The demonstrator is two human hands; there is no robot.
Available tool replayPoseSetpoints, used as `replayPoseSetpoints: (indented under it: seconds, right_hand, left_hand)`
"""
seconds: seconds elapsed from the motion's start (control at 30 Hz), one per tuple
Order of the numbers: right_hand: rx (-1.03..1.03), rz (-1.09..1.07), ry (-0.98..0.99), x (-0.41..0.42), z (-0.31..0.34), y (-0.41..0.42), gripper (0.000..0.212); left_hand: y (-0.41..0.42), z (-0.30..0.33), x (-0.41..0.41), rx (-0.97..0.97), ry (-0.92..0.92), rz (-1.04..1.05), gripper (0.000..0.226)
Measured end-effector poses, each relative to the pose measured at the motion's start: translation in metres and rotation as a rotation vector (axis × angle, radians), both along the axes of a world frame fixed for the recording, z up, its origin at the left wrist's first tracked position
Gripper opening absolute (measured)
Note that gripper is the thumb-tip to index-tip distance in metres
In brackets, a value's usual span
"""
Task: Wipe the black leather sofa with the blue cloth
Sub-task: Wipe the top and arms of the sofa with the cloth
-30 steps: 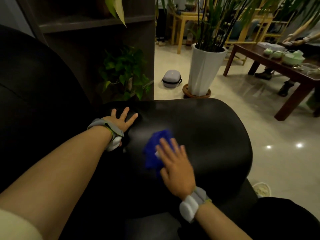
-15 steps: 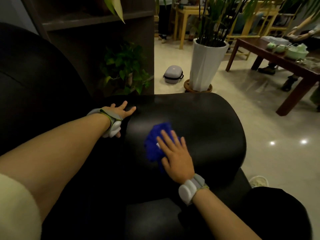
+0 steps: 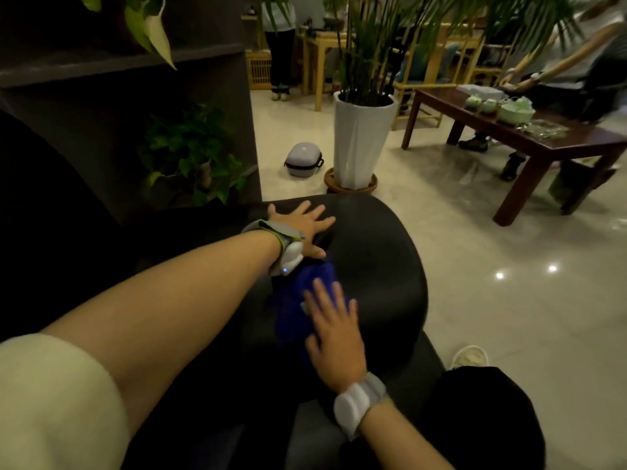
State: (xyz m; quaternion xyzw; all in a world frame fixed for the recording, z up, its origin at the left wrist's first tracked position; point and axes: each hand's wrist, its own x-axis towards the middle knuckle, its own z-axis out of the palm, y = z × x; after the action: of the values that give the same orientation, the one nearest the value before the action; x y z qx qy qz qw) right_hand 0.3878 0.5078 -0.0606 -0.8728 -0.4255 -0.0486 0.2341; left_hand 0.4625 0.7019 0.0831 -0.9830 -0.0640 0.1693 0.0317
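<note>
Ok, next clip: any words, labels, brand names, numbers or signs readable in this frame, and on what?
None can be read.
Wrist bands on the left hand and right hand: plain grey and white, no lettering shows.
Grey case on the floor: a faint mark on top, too small and blurred to read.
Blue cloth, black sofa, white planter: no text visible.

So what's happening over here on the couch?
A person is wiping a black leather sofa. Their right hand presses flat on a blue cloth lying on the rounded armrest, fingers straight. Their left hand rests open on the leather just beyond the cloth, apparently as a brace. Both wrists wear grey bands. On the floor past the armrest stands a white planter.
</note>
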Motion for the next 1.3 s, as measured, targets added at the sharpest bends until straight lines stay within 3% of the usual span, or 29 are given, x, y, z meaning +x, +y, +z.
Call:
replayPoseSetpoints:
  seconds: [0.07,0.13,0.23,0.33,0.4,0.63,0.7,0.87,0.93,1.0,1.17,1.23,1.3]
  right_hand:
    - [-0.030,0.078,-0.060,0.007,-0.002,-0.010,0.084]
    - [-0.001,0.023,-0.027,0.025,-0.001,-0.028,0.084]
    - [0.071,-0.174,0.107,0.060,0.004,-0.054,0.080]
    - [0.276,-0.476,0.301,0.090,0.016,-0.055,0.067]
    - [0.252,-0.572,0.313,0.091,0.016,-0.047,0.063]
    - [-0.085,-0.005,-0.189,0.040,-0.011,-0.046,0.074]
    - [-0.031,-0.068,-0.147,0.068,-0.006,-0.053,0.074]
    - [0.241,-0.574,0.274,0.137,0.027,-0.053,0.059]
    - [0.284,-0.672,0.311,0.134,0.027,-0.049,0.060]
    - [0.177,-0.646,0.120,0.106,0.012,-0.044,0.061]
    - [0.031,-0.188,-0.176,0.040,-0.022,-0.034,0.081]
    - [0.073,-0.162,-0.133,0.066,-0.013,-0.039,0.079]
    - [0.182,-0.310,-0.023,0.099,-0.001,-0.047,0.069]
  left_hand:
    - [-0.004,-0.009,0.010,0.023,0.037,0.051,0.085]
    - [0.000,-0.023,0.010,0.002,0.066,0.158,0.082]
    - [0.005,-0.055,-0.001,-0.065,0.000,0.237,0.080]
    - [0.008,-0.075,-0.002,-0.100,-0.092,0.251,0.079]
    - [0.013,-0.080,0.000,-0.113,-0.094,0.260,0.081]
    - [0.020,-0.093,0.007,-0.116,-0.135,0.288,0.082]
    - [0.021,-0.095,0.008,-0.117,-0.152,0.290,0.079]
    - [0.019,-0.095,0.006,-0.108,-0.182,0.291,0.079]
    - [0.020,-0.096,0.007,-0.113,-0.177,0.300,0.079]
    - [0.023,-0.099,0.011,-0.116,-0.172,0.298,0.077]
    - [0.033,-0.108,0.016,-0.134,-0.173,0.293,0.072]
    - [0.034,-0.113,0.016,-0.137,-0.222,0.279,0.075]
    - [0.033,-0.115,0.015,-0.150,-0.250,0.258,0.076]
